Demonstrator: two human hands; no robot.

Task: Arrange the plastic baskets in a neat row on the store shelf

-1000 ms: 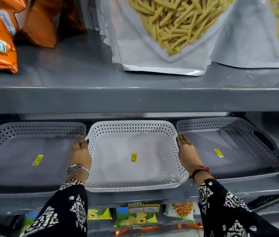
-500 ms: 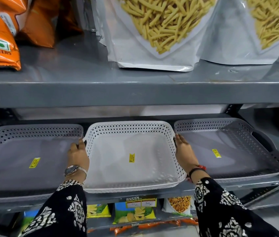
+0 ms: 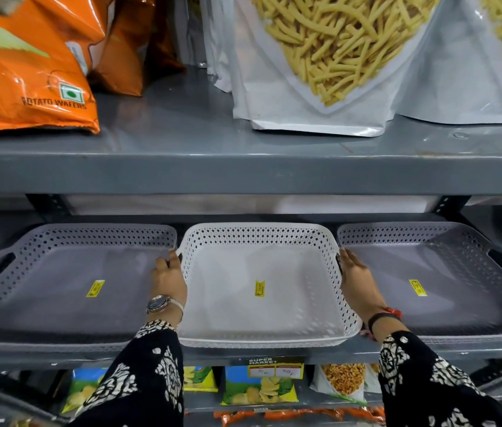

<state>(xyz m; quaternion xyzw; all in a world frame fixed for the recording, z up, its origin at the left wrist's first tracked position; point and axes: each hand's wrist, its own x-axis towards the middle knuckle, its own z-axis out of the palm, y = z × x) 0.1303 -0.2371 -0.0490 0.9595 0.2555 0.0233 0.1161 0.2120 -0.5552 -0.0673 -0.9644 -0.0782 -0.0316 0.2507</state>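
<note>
Fingers (image 3: pixel 172 262) beside yellow-stickered white basket (image 3: pixel 262 306)

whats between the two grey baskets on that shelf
The white basket, held at its sides by the left hand and right hand, in the head view.

Three baskets on the middle shelf (image 3: pixel 243 354), two grey, one (image 3: pixel 68 291) at its left end and one (image 3: pixel 446 282) at its right end, one white (image 3: pixel 262 306) between them, three yellow stickers, one (image 3: pixel 259 288) per basket, two hands, left (image 3: pixel 169 278) and right (image 3: pixel 359 280), one wristwatch (image 3: pixel 158 303)
</note>
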